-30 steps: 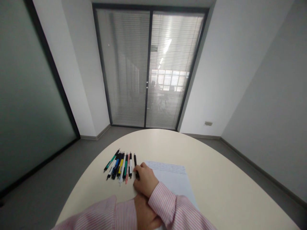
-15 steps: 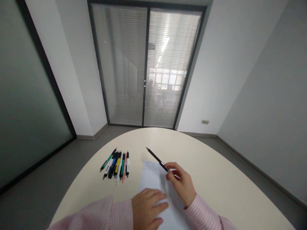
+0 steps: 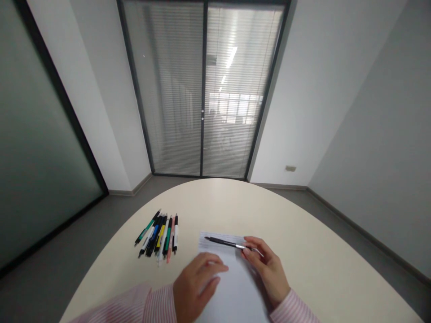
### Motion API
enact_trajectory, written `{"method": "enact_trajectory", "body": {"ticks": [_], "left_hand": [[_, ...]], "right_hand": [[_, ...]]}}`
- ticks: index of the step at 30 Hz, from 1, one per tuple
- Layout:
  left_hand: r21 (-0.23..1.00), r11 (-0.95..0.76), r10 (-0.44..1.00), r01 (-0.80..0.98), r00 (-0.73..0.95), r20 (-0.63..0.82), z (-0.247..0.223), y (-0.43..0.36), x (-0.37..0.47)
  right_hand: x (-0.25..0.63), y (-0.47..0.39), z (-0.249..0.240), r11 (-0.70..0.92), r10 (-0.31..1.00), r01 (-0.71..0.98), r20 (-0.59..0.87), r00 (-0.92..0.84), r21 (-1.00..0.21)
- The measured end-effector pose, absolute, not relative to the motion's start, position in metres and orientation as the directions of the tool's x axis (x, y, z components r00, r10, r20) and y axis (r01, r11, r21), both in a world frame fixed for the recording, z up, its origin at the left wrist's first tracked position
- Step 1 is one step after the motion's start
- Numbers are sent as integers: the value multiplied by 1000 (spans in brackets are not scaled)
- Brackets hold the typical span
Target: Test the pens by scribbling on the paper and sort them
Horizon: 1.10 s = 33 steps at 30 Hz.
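My right hand (image 3: 266, 267) pinches a black pen (image 3: 224, 242) near its right end, and the pen's tip points left. Beneath the pen lies a white sheet of paper (image 3: 229, 291) with printed lines along its top. My left hand (image 3: 198, 282) hovers over or rests at the paper's left side, fingers apart and holding nothing. Several pens (image 3: 158, 237) in green, blue, yellow, pink, white and black lie side by side to the left of the paper.
The round cream table (image 3: 319, 251) has its curved far edge in front of me. Beyond it stand a glass door with blinds (image 3: 229, 148) and white walls (image 3: 319, 89). A frosted panel (image 3: 40, 157) is at the left.
The pen has turned from slanting to nearly level, its tip now over the paper's top. My right hand has shifted right and down. My left hand has moved slightly left and up.
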State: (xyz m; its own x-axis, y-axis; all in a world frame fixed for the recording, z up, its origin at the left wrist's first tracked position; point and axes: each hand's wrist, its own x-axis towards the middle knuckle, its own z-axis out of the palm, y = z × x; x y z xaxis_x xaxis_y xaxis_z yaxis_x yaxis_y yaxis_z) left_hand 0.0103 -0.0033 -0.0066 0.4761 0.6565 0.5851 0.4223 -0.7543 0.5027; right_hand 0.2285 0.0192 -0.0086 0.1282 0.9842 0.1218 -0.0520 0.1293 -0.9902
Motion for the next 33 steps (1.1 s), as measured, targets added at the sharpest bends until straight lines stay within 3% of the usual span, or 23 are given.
{"method": "enact_trajectory", "body": {"ticks": [4,10,18,23,28,33], "left_hand": [[644,-585,795,493,192,575,3,19,1],[768,-474,880,431,218,421,0,35,-6],[675,-565,825,474,298,481,-2,33,-4],[679,-522,853,515,298,430,-3,33,-5],[654,-532,846,538,314,430,-8,30,-4],[605,-600,799,523,356,484,-12,26,-3]], "right_hand": [[233,21,-14,174,982,25,176,75,-984],[234,21,-16,233,969,144,243,51,-962],[227,16,-10,335,942,356,305,-139,-872],[226,16,-10,423,905,420,392,-162,-803],[227,15,-7,496,868,436,439,-231,-751],[227,14,-9,457,889,420,394,-232,-784]]}}
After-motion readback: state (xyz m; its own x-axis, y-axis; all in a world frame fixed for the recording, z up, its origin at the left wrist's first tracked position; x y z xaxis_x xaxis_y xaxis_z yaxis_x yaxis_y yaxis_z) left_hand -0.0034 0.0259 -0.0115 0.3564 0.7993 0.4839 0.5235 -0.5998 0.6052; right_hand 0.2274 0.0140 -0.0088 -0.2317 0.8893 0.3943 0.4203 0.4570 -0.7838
